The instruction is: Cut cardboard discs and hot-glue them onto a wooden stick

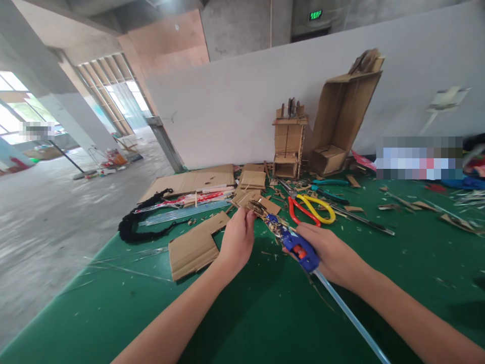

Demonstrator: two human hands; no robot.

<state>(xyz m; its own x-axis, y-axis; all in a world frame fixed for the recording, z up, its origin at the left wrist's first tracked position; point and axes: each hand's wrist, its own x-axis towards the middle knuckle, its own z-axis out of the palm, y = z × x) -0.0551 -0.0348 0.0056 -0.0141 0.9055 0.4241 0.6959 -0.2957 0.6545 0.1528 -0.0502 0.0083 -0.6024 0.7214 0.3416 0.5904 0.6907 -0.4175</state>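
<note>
A blue hot glue gun point(308, 259) is gripped in my right hand point(328, 247), and a long clear glue stick point(350, 314) runs out of its rear end. Its stained nozzle points up and left, close to the fingers of my left hand point(238, 236). Those fingers are pinched on a small brown cardboard piece point(247, 198), partly hidden by them. Whether the nozzle touches the cardboard, I cannot tell. Just beyond my right hand lie scissors with red and yellow handles point(326, 216).
On the green table point(242, 313) lie an L-shaped cardboard piece point(191, 250), a black fuzzy cord point(131, 230), teal-handled pliers point(331, 182) and scraps. A small cardboard structure point(288, 144) and a taller cardboard structure point(346, 114) stand by the white partition point(227, 111).
</note>
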